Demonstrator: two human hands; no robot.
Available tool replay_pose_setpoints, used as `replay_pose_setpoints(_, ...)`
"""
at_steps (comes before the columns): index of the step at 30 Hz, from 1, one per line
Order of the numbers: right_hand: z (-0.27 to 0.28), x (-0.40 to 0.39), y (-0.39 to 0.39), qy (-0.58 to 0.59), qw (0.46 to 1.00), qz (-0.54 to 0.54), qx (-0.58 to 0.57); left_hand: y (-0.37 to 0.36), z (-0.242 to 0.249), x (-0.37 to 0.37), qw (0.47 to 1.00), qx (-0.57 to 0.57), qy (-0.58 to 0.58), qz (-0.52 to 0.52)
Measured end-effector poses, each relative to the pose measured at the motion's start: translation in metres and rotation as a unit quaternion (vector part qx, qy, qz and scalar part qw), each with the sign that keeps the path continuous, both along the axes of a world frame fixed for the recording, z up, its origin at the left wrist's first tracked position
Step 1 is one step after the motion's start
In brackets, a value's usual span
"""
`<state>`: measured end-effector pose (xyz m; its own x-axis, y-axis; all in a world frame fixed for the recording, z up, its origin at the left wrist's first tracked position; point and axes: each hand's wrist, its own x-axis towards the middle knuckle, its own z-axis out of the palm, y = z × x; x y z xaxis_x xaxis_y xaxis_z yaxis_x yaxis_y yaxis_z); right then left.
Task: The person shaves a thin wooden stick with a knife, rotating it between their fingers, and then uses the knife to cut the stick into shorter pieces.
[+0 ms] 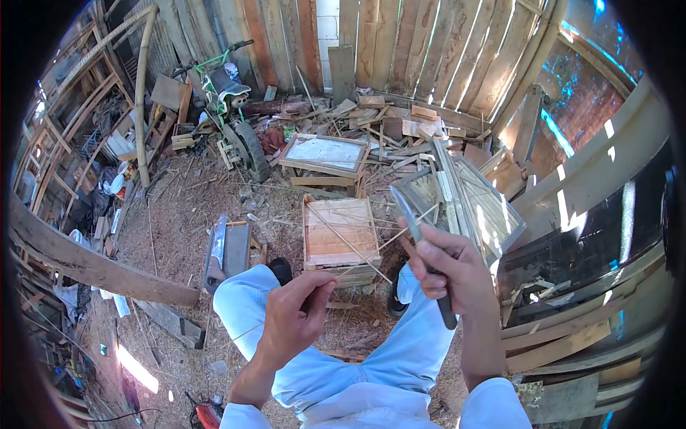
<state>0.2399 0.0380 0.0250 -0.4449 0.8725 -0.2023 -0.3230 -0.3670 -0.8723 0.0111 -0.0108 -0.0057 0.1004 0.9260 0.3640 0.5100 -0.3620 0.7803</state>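
Observation:
My right hand (446, 264) is wrapped around the dark handle of a knife (407, 209), whose blade points up and to the left. A thin wooden strip (386, 242) slants up to the right from the closed fingers of my left hand (299, 312), its far end passing close to the blade. Another thin strip (334, 230) crosses it over a low wooden box (341, 243) between my knees. My legs (400, 350), in light blue trousers, are spread on either side below the hands.
A handsaw (217, 243) lies by a dark framed panel (234, 247) on the left. Wood scraps and a white-topped frame (323, 153) pile up ahead, near a small motorbike (239, 129). Slatted panels (479, 200) lean at right; a curved beam (107, 257) crosses the left side.

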Motion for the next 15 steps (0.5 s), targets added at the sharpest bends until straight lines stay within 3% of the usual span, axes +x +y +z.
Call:
replay_pose_setpoints(3, 0.0, -0.01, -0.008, -0.03, 0.999, 0.026, -0.032, 0.002, -0.004, 0.003, 0.998, 0.056, -0.003, 0.008)
replay_pose_setpoints(5, -0.006, -0.016, -0.011, 0.018, 0.995, 0.078, -0.053, 0.003, -0.003, 0.004, 0.996, 0.09, 0.012, 0.008)
replay_pose_setpoints(9, 0.009, 0.012, 0.003, 0.05, 0.999, -0.008, -0.011, -0.004, 0.004, 0.001, 0.998, 0.055, 0.013, 0.028)
replay_pose_setpoints(15, 0.003, -0.01, -0.008, 0.018, 0.996, 0.073, -0.053, -0.001, 0.001, 0.006, 0.997, 0.062, 0.017, 0.037)
